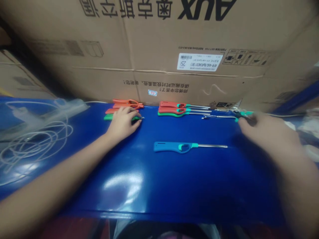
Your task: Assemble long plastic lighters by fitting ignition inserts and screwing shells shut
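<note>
My left hand (122, 123) is at the back left of the blue table, its fingers curled over a green lighter handle (108, 117) that has no metal tube. Orange lighter handles (127, 102) lie right behind it. At the back right, my right hand (271, 132) is blurred, its thumb and fingers closing around a dark piece beside a teal part (246, 113); what it holds is unclear. A thin metal tube (221, 116) with a wire lies left of its thumb. Nearer me lies a whole blue stick lighter (169, 146), tube pointing right.
Red stick lighters (171, 109) and a green one (169, 114) lie in a row before a large cardboard box (149, 59). White cable (37, 142) is coiled at the left. Clear plastic bags (311, 126) lie at the right. The blue table (174, 186) ends in front of me.
</note>
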`<state>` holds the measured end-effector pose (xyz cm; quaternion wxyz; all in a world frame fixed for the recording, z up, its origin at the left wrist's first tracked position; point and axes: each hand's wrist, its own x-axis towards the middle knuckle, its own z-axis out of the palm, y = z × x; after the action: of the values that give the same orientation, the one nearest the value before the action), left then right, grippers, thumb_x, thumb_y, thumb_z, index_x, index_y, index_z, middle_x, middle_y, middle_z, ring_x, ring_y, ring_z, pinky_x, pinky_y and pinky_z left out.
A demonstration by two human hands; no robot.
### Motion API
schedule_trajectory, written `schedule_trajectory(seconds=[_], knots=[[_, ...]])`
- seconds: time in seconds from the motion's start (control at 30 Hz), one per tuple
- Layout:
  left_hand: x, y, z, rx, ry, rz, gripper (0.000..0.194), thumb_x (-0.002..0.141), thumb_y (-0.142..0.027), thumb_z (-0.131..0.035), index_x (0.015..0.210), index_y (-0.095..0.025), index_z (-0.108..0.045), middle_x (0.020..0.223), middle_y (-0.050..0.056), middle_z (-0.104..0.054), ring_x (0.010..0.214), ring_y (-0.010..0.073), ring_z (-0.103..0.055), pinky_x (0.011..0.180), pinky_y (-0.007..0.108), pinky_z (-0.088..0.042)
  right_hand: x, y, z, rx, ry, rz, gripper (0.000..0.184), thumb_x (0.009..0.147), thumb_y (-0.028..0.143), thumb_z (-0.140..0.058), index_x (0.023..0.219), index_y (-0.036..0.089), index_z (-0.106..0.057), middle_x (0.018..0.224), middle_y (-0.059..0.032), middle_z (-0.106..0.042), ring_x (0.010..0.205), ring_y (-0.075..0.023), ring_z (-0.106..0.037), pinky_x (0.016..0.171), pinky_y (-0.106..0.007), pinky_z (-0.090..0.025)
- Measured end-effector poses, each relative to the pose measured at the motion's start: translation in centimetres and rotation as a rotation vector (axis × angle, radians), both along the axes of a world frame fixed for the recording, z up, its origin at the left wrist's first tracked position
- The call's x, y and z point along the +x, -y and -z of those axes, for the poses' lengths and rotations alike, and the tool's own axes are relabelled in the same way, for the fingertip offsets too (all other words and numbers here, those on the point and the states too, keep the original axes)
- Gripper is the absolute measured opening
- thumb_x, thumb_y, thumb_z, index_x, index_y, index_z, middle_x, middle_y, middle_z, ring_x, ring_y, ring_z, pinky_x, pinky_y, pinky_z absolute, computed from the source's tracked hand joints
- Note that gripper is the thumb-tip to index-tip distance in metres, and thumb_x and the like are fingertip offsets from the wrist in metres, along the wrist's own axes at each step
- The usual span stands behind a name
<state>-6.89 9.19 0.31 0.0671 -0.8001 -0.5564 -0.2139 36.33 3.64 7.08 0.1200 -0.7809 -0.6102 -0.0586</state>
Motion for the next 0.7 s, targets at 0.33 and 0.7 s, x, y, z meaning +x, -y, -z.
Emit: schedule_trajectory(seconds=[0.33, 0.7], knots=[[-0.2, -0.8, 0.7, -0.032, 0.039, -0.007, 0.021, 0.089, -0.03, -0.057, 0.101, -0.023, -0.072, 0.116, 0.009, -0.066, 0.113, 0.0319, -0.055, 0.097, 0.049, -0.043, -6.4, 2.4, 2.0, 0.061, -0.153, -0.32, 0.027, 0.083, 0.051, -0.051, 0.079, 0.025, -0.056, 0.063, -0.0026, -0.062, 0.055, -0.0205, -0.054, 0.051, -0.028, -0.031], [0.1, -1.0, 1.1, -0.023, 0.103, 0.002, 0.017, 0.085, -0.027, -0.059, 0.094, -0.02, -0.072, 0.114, 0.008, -0.068, 0.108, 0.0294, -0.057, 0.098, 0.047, -0.042, -7.7, 3.1, 2.6, -0.006, -0.197, -0.501, 0.023, 0.086, 0.046, -0.049, 0.076, 0.025, -0.054, 0.061, 0.0004, -0.061, 0.053, -0.0184, -0.054, 0.05, -0.027, -0.03]])
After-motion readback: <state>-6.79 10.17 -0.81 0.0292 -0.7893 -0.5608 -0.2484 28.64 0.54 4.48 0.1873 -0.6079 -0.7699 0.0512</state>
